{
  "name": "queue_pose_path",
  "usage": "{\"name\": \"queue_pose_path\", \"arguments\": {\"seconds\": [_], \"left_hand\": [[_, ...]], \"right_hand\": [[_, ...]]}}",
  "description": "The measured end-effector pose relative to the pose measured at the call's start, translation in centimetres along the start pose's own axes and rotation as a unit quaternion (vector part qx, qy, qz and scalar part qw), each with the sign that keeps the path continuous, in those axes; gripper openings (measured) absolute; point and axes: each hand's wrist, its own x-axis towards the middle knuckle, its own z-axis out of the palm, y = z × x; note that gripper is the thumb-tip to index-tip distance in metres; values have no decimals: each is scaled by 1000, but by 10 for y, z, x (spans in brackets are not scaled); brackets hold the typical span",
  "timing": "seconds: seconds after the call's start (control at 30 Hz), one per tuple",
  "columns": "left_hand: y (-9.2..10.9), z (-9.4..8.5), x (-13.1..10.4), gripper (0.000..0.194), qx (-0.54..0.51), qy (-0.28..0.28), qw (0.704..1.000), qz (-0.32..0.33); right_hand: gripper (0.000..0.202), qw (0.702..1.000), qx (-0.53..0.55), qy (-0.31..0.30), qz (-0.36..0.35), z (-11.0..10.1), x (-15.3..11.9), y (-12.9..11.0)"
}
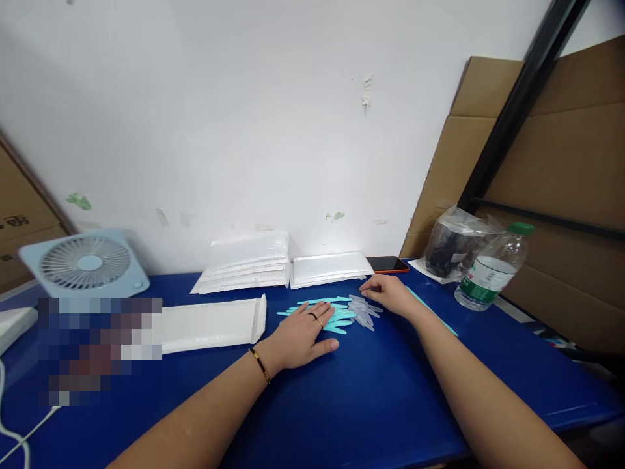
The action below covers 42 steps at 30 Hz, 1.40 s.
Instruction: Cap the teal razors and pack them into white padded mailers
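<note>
My left hand (307, 332) lies flat with its fingers stretched over a loose pile of thin teal plastic sticks (346, 314). Beside that pile, to the right, is a heap of shorter, translucent pale sticks (364, 314). Just beyond this heap, my right hand (388, 293) is held with curled fingers, thumb and fingertips close together. Whatever may be between those fingertips is too small to make out. Another long teal strip (442, 319) runs along the table by my right forearm, partly hidden behind it.
Stacked white padded envelopes (249, 257) and a smaller white stack (332, 267) rest against the wall. A phone (388, 264), a bagged dark item (444, 251) and a water bottle (488, 277) stand right. Left are a long white packet (209, 324) and a fan (88, 264).
</note>
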Motion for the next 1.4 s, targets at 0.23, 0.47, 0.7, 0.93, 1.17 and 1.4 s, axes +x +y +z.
{"name": "queue_pose_path", "arguments": {"seconds": [0.23, 0.47, 0.7, 0.93, 1.17, 1.4], "left_hand": [[25, -8, -11, 75, -38, -29, 999, 27], [13, -6, -1, 64, -9, 42, 998, -49], [-11, -5, 5, 62, 14, 40, 993, -114], [-28, -1, 13, 35, -22, 110, 987, -116], [-46, 0, 16, 19, -126, 162, 963, -173], [-36, 0, 15, 25, -94, 196, 964, -155]], "right_hand": [[18, 999, 9, -47, -21, 8, 5, 5], [18, 998, 20, -49, -20, 6, 4, 1], [16, 999, 6, -45, -19, 12, 4, -7], [13, 988, 82, -125, 35, 25, 21, -19], [8, 990, 72, -122, -23, 39, 22, -45], [11, 993, 56, -86, -64, 18, 12, -46]]}}
